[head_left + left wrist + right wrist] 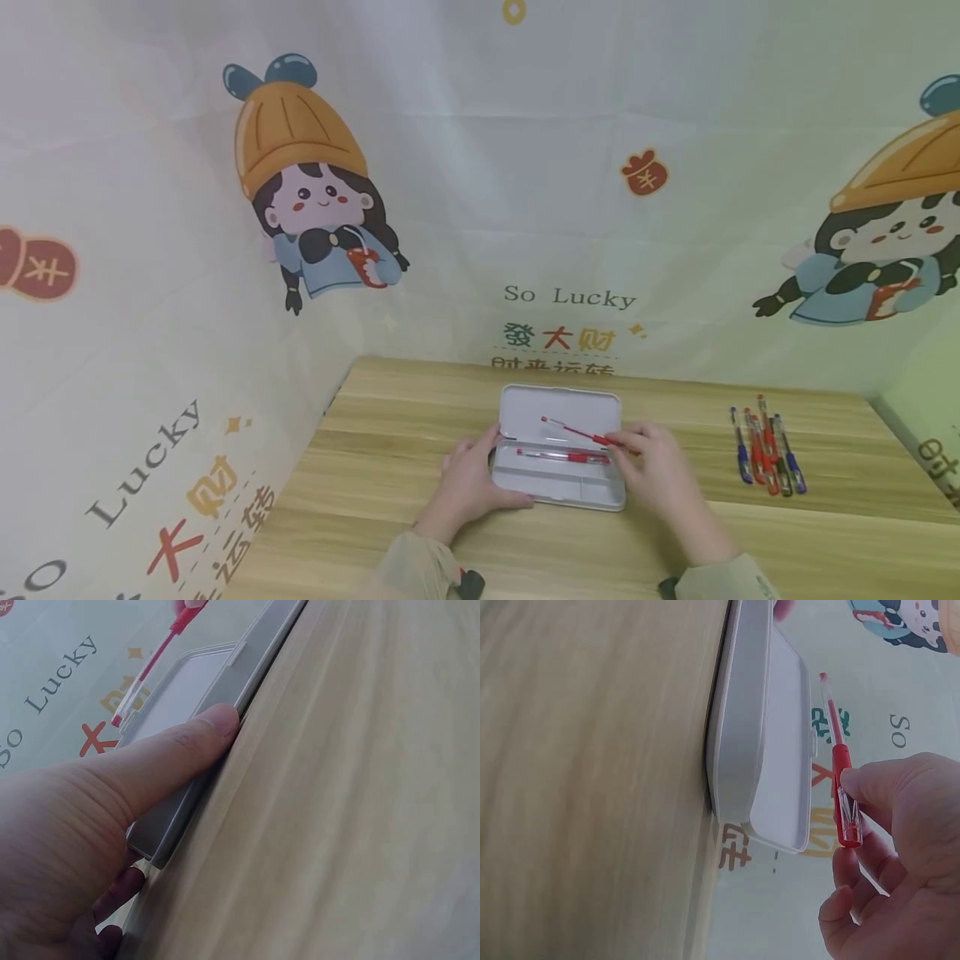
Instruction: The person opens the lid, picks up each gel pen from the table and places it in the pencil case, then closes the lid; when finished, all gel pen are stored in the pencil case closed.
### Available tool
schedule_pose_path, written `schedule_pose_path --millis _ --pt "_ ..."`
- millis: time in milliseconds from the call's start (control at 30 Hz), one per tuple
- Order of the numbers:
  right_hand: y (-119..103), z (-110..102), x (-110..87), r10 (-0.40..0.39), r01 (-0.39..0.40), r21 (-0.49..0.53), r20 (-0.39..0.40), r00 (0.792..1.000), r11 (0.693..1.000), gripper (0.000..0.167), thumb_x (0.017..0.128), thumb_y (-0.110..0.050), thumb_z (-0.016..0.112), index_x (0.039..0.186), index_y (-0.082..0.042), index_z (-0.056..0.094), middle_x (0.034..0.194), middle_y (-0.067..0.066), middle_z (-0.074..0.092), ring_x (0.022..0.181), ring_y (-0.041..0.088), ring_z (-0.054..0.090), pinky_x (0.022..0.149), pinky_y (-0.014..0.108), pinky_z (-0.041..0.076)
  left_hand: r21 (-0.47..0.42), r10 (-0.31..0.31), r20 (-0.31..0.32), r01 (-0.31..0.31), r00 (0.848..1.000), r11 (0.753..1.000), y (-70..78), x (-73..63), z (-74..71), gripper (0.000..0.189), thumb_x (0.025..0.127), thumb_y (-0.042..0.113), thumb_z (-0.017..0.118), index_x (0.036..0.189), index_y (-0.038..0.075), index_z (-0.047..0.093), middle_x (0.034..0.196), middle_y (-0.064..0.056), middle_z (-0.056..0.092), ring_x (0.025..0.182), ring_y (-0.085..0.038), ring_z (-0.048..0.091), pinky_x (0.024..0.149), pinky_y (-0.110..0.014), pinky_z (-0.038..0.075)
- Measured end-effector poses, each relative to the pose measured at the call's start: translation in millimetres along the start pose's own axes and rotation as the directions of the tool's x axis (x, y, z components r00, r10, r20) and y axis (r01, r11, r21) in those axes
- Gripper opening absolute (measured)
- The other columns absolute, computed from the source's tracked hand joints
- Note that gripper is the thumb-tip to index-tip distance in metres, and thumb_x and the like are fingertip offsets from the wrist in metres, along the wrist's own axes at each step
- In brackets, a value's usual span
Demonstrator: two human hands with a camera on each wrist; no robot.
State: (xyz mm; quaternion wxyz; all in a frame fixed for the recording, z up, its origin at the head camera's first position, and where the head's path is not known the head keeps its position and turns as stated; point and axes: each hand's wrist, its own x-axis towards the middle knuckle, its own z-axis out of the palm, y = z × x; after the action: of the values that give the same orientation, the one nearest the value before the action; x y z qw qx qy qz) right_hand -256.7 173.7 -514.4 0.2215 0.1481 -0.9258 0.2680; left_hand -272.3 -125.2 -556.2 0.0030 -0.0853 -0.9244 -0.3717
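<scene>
A light grey pencil case (536, 486) lies with its lid (562, 403) raised at the back. Inside its rear compartment rests one red pen (551, 455). My left hand (471, 482) grips the case at its left end; in the left wrist view the thumb (176, 754) lies along the front rim and the other fingers are partly hidden. Between thumb and fingers my right hand (660, 471) pinches a second red pen (841, 759) near its capped end. That pen is held over the case, its thin end pointing left.
On the wooden table (360, 467), to the right, lies a loose group of several pens (770, 446) with red, blue and black parts. A printed cloth (465, 167) hangs behind the table and at its left side.
</scene>
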Motion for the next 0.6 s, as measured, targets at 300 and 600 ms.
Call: schedule_pose_path --millis 300,600 --pt "-1.9 11.6 -2.4 -0.042 0.036 0.061 0.098 0.994 0.997 0.016 0.093 -0.008 0.085 0.107 -0.013 0.087 0.102 0.002 0.076 0.097 0.018 0.066 0.086 0.040 0.058 0.004 0.008 -0.010 -0.008 1.000 1.000 -1.5 1.8 0.8 0.140 0.055 0.056 0.107 0.172 0.018 0.039 0.158 -0.008 0.065 0.145 -0.036 0.050 0.118 -0.058 0.037" --pt "1.2 21.6 -6.5 -0.029 0.017 0.084 0.143 0.989 0.996 0.014 0.091 -0.010 0.087 0.104 -0.016 0.088 0.100 -0.005 0.074 0.095 0.014 0.062 0.083 0.034 0.052 0.001 -0.019 0.001 0.019 1.000 1.000 0.4 0.7 0.2 0.140 0.056 0.055 0.108 0.172 0.019 0.039 0.158 -0.014 0.062 0.146 -0.039 0.048 0.118 -0.061 0.039"
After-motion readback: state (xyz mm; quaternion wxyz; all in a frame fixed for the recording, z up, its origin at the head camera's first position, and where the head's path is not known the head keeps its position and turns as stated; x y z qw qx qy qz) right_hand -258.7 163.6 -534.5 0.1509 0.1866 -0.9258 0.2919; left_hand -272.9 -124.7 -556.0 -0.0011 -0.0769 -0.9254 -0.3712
